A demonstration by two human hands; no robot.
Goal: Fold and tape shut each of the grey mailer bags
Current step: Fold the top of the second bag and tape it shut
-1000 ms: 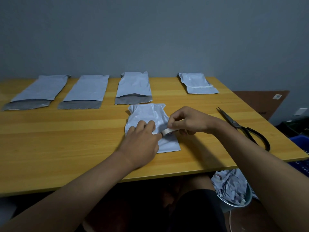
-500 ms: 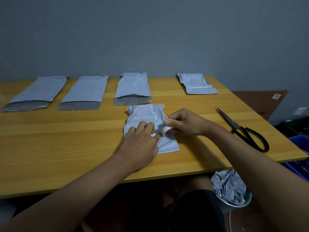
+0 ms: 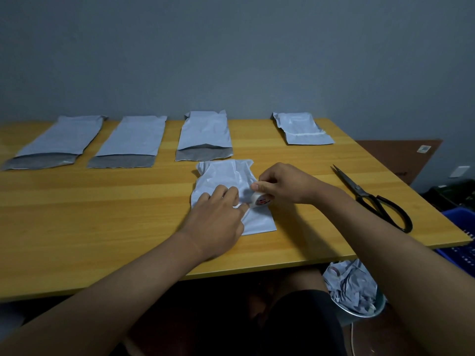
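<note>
A wooden table [image 3: 102, 227] fills the middle of the frame from the left edge to the right, with a grey wall behind it. Along its far edge, in the upper half of the frame, lie four grey mailer bags, each with its long axis running from near to far. The three on the left, the far-left bag [image 3: 59, 140], the second bag [image 3: 131, 140] and the third bag [image 3: 205, 134], are unfolded, their darker open flaps pointing toward the bottom of the frame. The fourth bag [image 3: 300, 128], at upper right, is shorter, folded over, with a pale strip across it.

At frame centre lies the mailer bag being worked on [image 3: 228, 173], long axis also near to far, crumpled at its far end. It sits beneath both hands. The left hand [image 3: 218, 214] rests on its lower left part, fingers loosely bent and pressing it flat. The right hand [image 3: 282, 183] reaches in from the right and grips a small roll of tape [image 3: 259, 200] against the bag's right side, just beside the left fingertips.

Black scissors [image 3: 372, 199] lie on the table at right, blades pointing to the upper left. Below the table edge at lower right stands a bin [image 3: 359, 314] of crumpled grey scraps.
</note>
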